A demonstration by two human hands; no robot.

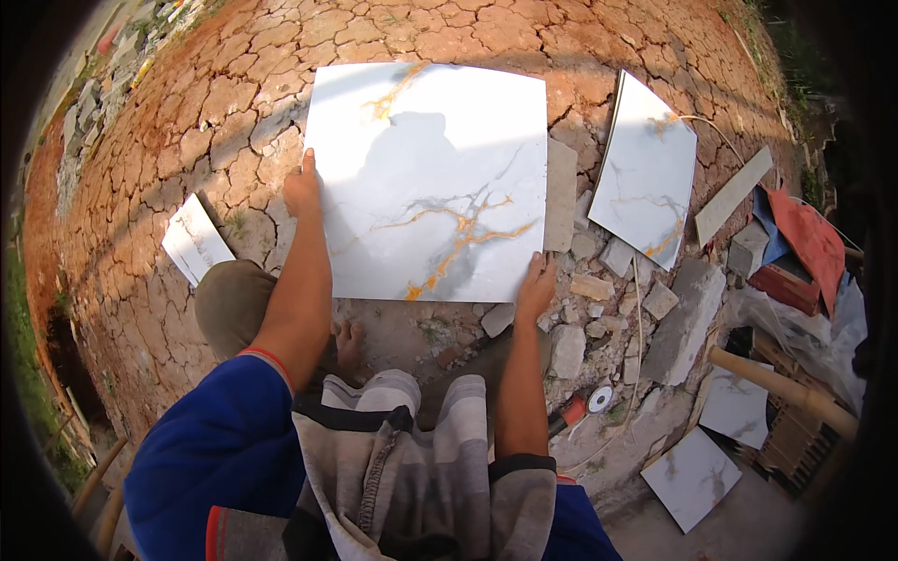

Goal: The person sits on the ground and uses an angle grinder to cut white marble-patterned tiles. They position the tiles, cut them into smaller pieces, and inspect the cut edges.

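Between my two hands is a large white tile (374,178) with grey and gold marble veins, held up in front of me. My left hand (301,190) grips its left edge, thumb lying along the top side. Lower down on the opposite edge, my right hand (535,288) is closed near the near right corner. The fingers under the tile are hidden. A shadow falls across the tile's glossy face. Right of it, a stack of similar tiles (645,168) rests on the ground.
Broken rubble (568,351) and a long concrete block (685,323) lie to the right. An angle grinder (571,411) with a pale disc is near my right forearm. Tile pieces (692,477) sit lower right by a wooden pole (781,385). A tile offcut (195,238) lies left on cracked earth.
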